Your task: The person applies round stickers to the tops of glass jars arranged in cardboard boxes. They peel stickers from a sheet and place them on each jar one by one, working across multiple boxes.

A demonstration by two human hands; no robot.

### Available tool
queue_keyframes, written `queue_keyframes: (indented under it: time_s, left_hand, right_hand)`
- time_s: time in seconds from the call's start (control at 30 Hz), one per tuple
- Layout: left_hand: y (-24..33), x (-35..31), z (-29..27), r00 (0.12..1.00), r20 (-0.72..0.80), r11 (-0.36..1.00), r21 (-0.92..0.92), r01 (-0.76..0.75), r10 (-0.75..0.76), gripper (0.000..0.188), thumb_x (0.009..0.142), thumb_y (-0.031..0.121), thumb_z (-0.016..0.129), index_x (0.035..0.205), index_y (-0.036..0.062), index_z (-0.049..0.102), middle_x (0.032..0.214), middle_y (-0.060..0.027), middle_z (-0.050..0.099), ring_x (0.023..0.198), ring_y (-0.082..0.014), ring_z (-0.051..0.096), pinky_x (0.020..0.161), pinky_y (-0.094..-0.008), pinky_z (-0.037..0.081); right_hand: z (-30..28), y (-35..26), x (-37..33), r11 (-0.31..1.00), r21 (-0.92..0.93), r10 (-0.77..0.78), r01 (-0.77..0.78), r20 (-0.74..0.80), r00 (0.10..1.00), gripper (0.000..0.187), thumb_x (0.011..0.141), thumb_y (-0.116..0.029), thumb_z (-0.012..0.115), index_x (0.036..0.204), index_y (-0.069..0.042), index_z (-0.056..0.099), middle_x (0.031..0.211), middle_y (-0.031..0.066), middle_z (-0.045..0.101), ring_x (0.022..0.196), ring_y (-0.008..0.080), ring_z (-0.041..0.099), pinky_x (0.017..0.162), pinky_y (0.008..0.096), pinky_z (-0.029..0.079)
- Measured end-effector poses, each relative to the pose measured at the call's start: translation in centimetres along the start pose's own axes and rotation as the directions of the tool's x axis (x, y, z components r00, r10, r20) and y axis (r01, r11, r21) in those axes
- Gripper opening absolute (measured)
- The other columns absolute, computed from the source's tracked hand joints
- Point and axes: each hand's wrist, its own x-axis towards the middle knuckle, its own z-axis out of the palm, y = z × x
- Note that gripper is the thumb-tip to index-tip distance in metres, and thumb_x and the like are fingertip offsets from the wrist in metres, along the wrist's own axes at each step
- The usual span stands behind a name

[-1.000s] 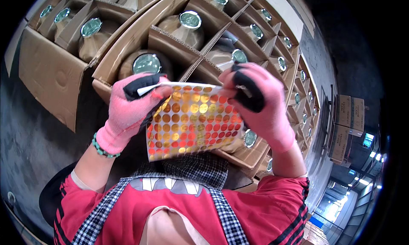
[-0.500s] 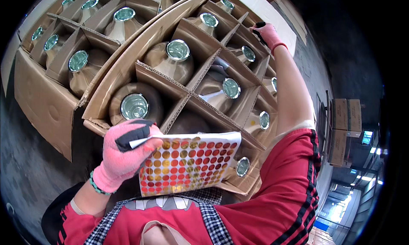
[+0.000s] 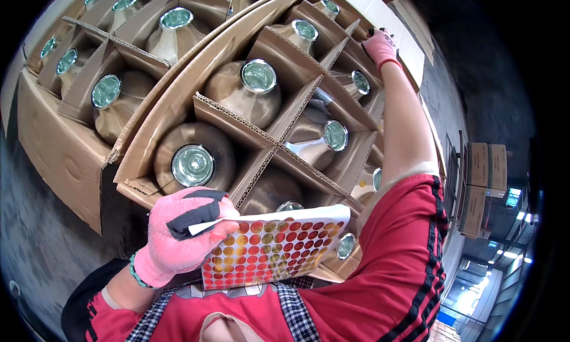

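Observation:
My left hand (image 3: 187, 235), in a pink glove with black tape on its fingers, pinches the left corner of a sheet of round stickers (image 3: 273, 250). Red and gold dots fill the sheet, which tilts in front of my chest. Stretched out to the far right, my right hand (image 3: 380, 46), gloved alike, is at the far side of a divided cardboard box (image 3: 133, 164); its fingers are mostly hidden. Silvery, round-bodied glass flasks with short open necks stand in the box's compartments, among them a flask (image 3: 193, 165) just beyond my left hand and a flask (image 3: 359, 82) near my right hand.
A second divided box (image 3: 59, 146) of similar flasks adjoins on the left. Cardboard dividers (image 3: 270, 143) rise between the necks. A pale cardboard flap (image 3: 409, 57) sticks out at the far right. Stacked cartons (image 3: 484, 169) stand farther off on the grey floor.
The boxes and the sticker sheet sit slightly lower in view. My left hand keeps its hold on the sheet. My right hand appears slightly farther right, still at the box's far side.

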Motion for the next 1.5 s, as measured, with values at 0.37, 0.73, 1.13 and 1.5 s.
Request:
queue_keyframes:
  time_s: [0.37,0.73,1.13,1.5]
  left_hand:
    - [0.0,-0.1,0.5,0.996,-0.071,0.996,0.072,-0.049,0.054,0.007,0.071,0.003,0.064,0.075,-0.0018,0.059,0.069,-0.0059,0.057,0.063,-0.0124,0.052,0.058,-0.0253,0.041]
    - [-1.7,-0.6,0.5,0.997,-0.066,0.985,-0.171,0.022,-0.034,0.019,0.074,0.007,0.064,0.09,-0.0036,0.06,0.082,-0.0024,0.061,0.075,-0.006,0.053,0.069,-0.0209,0.043]
    - [-1.5,-0.6,0.6,0.996,-0.082,0.976,-0.215,0.024,-0.042,0.017,0.074,0.007,0.064,0.088,-0.0025,0.061,0.079,-0.0011,0.06,0.073,-0.0056,0.053,0.067,-0.0208,0.044]
    - [-1.2,-0.6,0.5,0.994,-0.096,0.982,-0.187,0.029,-0.047,0.023,0.073,0.009,0.067,0.091,-0.0035,0.06,0.081,-0.0026,0.061,0.075,-0.0066,0.054,0.069,-0.0211,0.044]
  right_hand:
    - [-18.4,-5.1,-24.3,0.393,0.854,-0.604,0.342,-0.041,0.796,0.025,0.064,-0.005,0.067,0.087,-0.001,0.058,0.082,0.0085,0.059,0.079,0.0195,0.058,0.074,0.028,0.044]
    - [-19.8,-6.3,-30.2,0.492,0.795,-0.604,0.355,0.017,0.797,0.01,0.065,-0.004,0.058,0.074,-0.001,0.055,0.073,0.0139,0.054,0.073,0.0316,0.054,0.064,0.0371,0.043]
    - [-19.8,-7.5,-30.8,0.483,0.749,-0.589,0.453,-0.105,0.802,0.015,0.063,-0.005,0.062,0.075,-0.004,0.054,0.072,0.0127,0.053,0.073,0.0311,0.052,0.066,0.0377,0.041]
    - [-19.2,-7.1,-30.4,0.434,0.641,-0.649,0.633,-0.265,0.713,0.025,0.061,-0.006,0.062,0.085,-0.007,0.056,0.08,0.0098,0.053,0.078,0.0287,0.052,0.07,0.0375,0.041]
